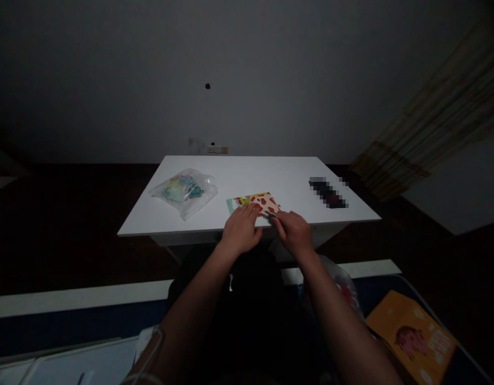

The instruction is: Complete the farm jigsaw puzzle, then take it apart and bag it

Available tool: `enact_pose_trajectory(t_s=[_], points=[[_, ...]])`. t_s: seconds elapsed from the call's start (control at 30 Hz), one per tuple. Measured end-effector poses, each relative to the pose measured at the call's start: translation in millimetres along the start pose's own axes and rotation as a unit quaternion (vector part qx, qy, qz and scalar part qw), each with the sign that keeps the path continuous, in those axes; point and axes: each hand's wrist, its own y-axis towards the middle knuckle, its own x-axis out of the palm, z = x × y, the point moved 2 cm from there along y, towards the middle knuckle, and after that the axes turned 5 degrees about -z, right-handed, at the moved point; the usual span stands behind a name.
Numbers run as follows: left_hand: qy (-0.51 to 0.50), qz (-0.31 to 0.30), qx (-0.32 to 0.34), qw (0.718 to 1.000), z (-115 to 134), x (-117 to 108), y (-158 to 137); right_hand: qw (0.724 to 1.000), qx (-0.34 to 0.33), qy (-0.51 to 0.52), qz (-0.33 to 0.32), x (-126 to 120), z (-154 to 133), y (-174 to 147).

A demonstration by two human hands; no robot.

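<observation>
A flat colourful card sheet (266,201) with a pattern of brown-red patches on cream lies near the front edge of the white table. Green and yellow areas show along its left and top edges. My left hand (242,227) rests on the sheet's left part, fingers stretched out flat and palm down. At the sheet's lower right corner, my right hand (294,231) pinches a small dark piece (270,215) between thumb and fingers. Its exact kind is too small and dim to make out. My fingers cover part of the sheet.
On the white table (247,171), a clear plastic bag (184,191) with colourful pieces lies at the left. A dark, pixelated object (329,193) lies at the right. Below right, an orange printed packet (411,337) sits near another clear bag (341,278).
</observation>
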Motion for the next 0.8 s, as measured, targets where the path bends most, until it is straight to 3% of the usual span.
enact_pose_trajectory(t_s=[0.1,0.17,0.27,0.43,0.53,0.67,0.8], points=[[-0.006,0.004,-0.003,1.0,2,0,0,0.995,0.083,0.036,0.034,-3,5,6],[-0.005,0.005,-0.005,1.0,3,0,-1,0.991,0.096,0.063,0.068,-6,10,6],[-0.001,0.007,-0.007,1.0,3,0,-2,0.993,0.043,0.067,0.087,-10,19,1],[0.0,0.006,-0.002,1.0,3,0,-4,0.997,-0.075,0.028,-0.011,-11,27,-18],[-0.007,0.004,-0.001,1.0,3,-1,-4,0.994,-0.1,0.015,-0.041,-11,29,-23],[-0.011,0.005,-0.003,1.0,3,-3,-3,0.996,-0.07,0.024,-0.042,-16,29,-14],[-0.015,0.002,0.001,1.0,4,-4,-3,0.999,0.025,0.032,-0.025,-21,27,0]])
